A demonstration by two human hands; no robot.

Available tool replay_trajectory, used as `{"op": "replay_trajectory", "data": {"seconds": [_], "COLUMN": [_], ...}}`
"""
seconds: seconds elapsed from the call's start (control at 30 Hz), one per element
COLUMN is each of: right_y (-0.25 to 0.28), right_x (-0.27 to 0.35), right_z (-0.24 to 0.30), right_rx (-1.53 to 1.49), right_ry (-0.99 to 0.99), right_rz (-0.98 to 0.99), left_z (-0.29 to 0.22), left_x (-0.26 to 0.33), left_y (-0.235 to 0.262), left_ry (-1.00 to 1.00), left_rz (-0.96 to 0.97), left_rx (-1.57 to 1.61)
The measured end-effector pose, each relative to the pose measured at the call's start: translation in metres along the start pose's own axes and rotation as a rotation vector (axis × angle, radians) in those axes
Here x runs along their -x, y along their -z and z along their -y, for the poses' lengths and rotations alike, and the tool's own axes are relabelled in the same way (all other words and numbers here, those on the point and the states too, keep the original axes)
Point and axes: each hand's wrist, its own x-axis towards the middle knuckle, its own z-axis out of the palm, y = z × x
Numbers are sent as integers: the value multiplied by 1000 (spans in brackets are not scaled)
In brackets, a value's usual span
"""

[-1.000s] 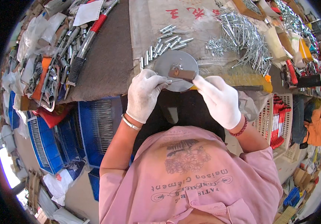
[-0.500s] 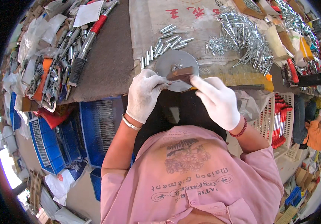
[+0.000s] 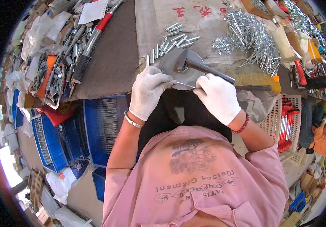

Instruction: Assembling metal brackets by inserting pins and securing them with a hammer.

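My left hand (image 3: pixel 147 92), in a white glove, pinches one end of a thin metal rod (image 3: pixel 184 84). The fingers of my right hand (image 3: pixel 219 97), also gloved, are closed on the rod's other end, so it spans the gap between both hands. Just beyond it is a round grey metal disc (image 3: pixel 166 62) at the table's front edge. A hammer (image 3: pixel 209 70) lies across this disc, its dark head on the disc and its handle pointing right, over my right hand's knuckles. Short shiny metal tubes (image 3: pixel 166 47) lie in loose rows behind the disc.
A heap of thin metal rods (image 3: pixel 242 34) and small metal parts (image 3: pixel 223 44) covers the back right. Tools and plastic bags pile up at left, beside a red-and-black bar (image 3: pixel 91 43). Blue bins (image 3: pixel 102 128) and a cream basket (image 3: pixel 284 121) stand below. A person in orange (image 3: pixel 325 138) is far right.
The hammer, which my right hand was swinging over the disc, now lies on it. My right hand has let go and taken the rod's right end. My left hand stays nearly in place.
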Motion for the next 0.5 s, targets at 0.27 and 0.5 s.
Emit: {"op": "replay_trajectory", "data": {"seconds": [0.27,0.5], "right_y": [-9,-28], "right_x": [17,24], "right_z": [15,37], "right_rx": [-759,-757], "right_ry": [-376,-361], "right_rz": [382,375], "left_z": [-23,-40], "left_x": [37,42], "left_y": [-29,-11], "left_ry": [411,798], "left_rz": [-231,-98], "left_rx": [280,709]}}
